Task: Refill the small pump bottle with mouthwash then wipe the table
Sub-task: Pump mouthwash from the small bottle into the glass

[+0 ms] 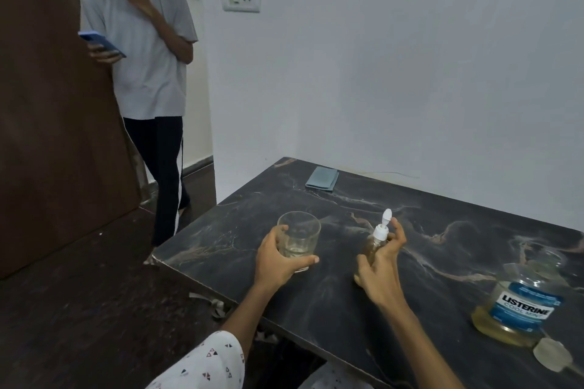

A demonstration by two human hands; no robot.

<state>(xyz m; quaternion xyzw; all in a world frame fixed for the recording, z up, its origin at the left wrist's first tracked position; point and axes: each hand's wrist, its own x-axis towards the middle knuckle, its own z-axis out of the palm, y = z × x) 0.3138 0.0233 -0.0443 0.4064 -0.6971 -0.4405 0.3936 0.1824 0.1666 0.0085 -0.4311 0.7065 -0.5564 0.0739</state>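
Your right hand (379, 265) is curling its lower fingers round the small pump bottle (374, 245), the index finger lifted beside the white pump head (383, 226), whose nozzle is pointing up. The clear bottle is holding yellowish liquid and standing near the middle of the dark marbled table (316, 303). Your left hand (278, 259) is gripping a glass tumbler (298, 237) with a little liquid at its bottom. The mouthwash bottle (521, 303) is sitting uncapped at the right, its clear cap (552, 354) just beside it, a folded grey cloth (322, 178) near the far edge.
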